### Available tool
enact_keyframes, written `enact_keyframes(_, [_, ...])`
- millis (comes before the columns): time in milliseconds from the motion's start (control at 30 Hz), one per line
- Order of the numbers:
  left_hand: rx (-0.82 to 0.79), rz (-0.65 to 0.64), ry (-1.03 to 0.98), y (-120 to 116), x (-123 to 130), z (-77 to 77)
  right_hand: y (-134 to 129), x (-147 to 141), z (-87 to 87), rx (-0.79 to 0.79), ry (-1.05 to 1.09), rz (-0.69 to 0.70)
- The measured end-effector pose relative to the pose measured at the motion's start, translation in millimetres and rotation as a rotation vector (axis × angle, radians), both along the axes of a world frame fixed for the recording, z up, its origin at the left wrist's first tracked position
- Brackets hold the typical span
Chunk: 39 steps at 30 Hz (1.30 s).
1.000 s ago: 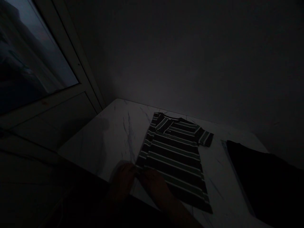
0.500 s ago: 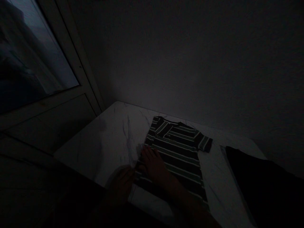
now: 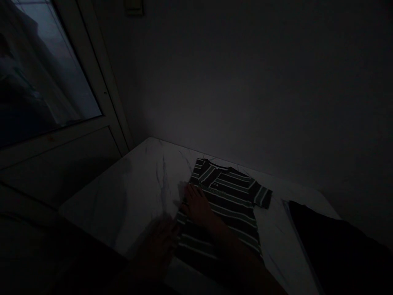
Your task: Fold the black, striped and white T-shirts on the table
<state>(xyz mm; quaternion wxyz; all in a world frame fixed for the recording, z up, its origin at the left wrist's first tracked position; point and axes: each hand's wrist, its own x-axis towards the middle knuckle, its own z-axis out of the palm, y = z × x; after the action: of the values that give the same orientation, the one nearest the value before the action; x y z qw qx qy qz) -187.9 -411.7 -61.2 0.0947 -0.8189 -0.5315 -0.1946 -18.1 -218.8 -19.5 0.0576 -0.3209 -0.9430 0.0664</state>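
A dark T-shirt with pale green and white stripes [image 3: 235, 205] lies flat on a white marble table [image 3: 132, 192], its collar at the far end. One short sleeve [image 3: 263, 196] sticks out to the right, and a striped flap lies folded over near the collar. My right hand [image 3: 196, 205] rests flat on the shirt's left part, fingers spread, gripping nothing. My left hand [image 3: 158, 250], dim and blurred, sits open at the shirt's near left edge. The shirt's near end is hidden by my right forearm and shadow.
A black garment [image 3: 331, 241] lies on the table's right side, partly beyond the frame. A door with a glass pane [image 3: 49, 61] stands to the left, and a dark wall rises behind the table.
My right hand has slid forward from the shirt's near edge onto its left part. My left hand stays near the edge, and the view has tilted up, lowering the table in the frame.
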Motion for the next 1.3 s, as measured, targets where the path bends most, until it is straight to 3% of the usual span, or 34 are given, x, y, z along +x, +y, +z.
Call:
enact_keyframes(167, [-0.08,-0.05,0.148,2,-3,-2.4,4,4,-11.8,0.007,-0.008,-0.025])
enact_keyframes(300, [-0.069,-0.063,0.138,1,-8,3.4,-15,37,-16.8,0.019,0.019,-0.155])
enact_keyframes(467, [-0.105,-0.112,0.046,28,-4,29.5,-71,114,-40.4,0.057,0.018,-0.383])
enact_keyframes(600, [-0.251,-0.183,0.041,74,17,61.9,-123,168,-73.8,0.163,0.05,-0.527])
enact_keyframes(733, [-0.322,-0.318,0.084,146,79,94.4,-164,190,-93.6,0.277,0.148,-0.676])
enact_keyframes(800, [-0.383,-0.372,0.087,189,129,106.1,-177,193,-95.6,0.306,0.198,-0.725])
enact_keyframes(900, [-0.495,-0.292,0.04,248,210,113.5,-183,199,-92.7,0.335,0.236,-0.752])
enact_keyframes(1000, [-0.505,-0.225,0.059,290,276,109.3,-177,209,-85.7,0.334,0.22,-0.796])
enact_keyframes(1067, [-0.511,-0.198,0.075,306,305,101.9,-171,217,-79.4,0.298,0.212,-0.823])
enact_keyframes(1167, [-0.527,-0.161,0.095,319,327,87.6,-163,225,-70.3,0.27,0.214,-0.845])
enact_keyframes(1300, [-0.555,-0.13,0.109,329,338,70.7,-163,223,-64.1,0.271,0.169,-0.94])
